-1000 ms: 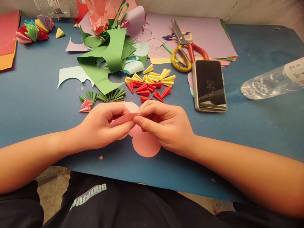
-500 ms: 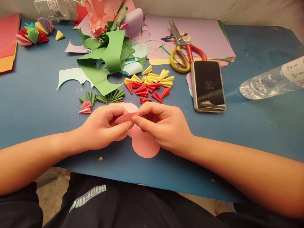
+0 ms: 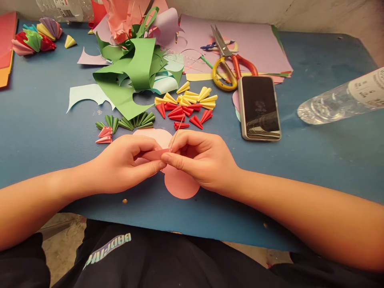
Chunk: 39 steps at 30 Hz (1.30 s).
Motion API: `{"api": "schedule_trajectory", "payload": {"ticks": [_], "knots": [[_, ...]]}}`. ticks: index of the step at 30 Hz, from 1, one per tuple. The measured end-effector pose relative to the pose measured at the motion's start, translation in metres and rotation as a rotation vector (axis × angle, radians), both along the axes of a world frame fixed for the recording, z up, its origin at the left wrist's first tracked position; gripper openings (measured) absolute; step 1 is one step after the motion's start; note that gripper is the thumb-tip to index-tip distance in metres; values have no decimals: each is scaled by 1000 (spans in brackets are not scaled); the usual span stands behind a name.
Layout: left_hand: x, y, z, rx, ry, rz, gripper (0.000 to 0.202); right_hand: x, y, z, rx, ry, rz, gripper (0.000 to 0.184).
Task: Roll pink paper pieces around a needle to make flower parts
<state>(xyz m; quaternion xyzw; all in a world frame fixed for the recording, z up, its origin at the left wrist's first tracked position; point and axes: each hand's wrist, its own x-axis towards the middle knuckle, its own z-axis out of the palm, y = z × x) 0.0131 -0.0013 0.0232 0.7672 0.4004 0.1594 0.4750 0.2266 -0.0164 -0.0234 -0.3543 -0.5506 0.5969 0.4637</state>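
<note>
Centre, just above worktop (image 3: pixel 45 120): folded pink paper (image 3: pixel 153 154), 6 o'clock of red cones (image 3: pixel 186 114). Fingers of left hand (image 3: pixel 126 162) and right hand (image 3: pixel 204 160) clamped on it. Judged light, flimsy, crease-prone; pinch edges gently.

1. Bright, even light fills the blue table (image 3: pixel 39 120); shadows are soft.
2. Glare streaks the phone screen (image 3: pixel 259 108) and the plastic bottle (image 3: pixel 339 98).
3. Left hand (image 3: pixel 123 162) and right hand (image 3: pixel 207 160) are sharp, unblurred.
4. Below the near edge it is dim.
</note>
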Motion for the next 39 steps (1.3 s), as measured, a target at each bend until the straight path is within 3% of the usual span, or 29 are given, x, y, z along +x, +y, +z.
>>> {"api": "schedule_trajectory", "payload": {"ticks": [7,10,17,30,39], "knots": [[4,0,-1,70,-61,78,40,5,5,-3,174,-44,-17,9],[4,0,-2,68,-32,47,36,5,3,-4,187,-74,-12,11],[3,0,-2,243,35,-47,35,4,-1,-3,255,-113,-31,14],[-2,1,-5,320,15,-137,21,2,-3,-1,342,-192,-42,20],[0,3,-4,383,17,-120,28,5,-1,-1,440,-214,-67,2]]}}
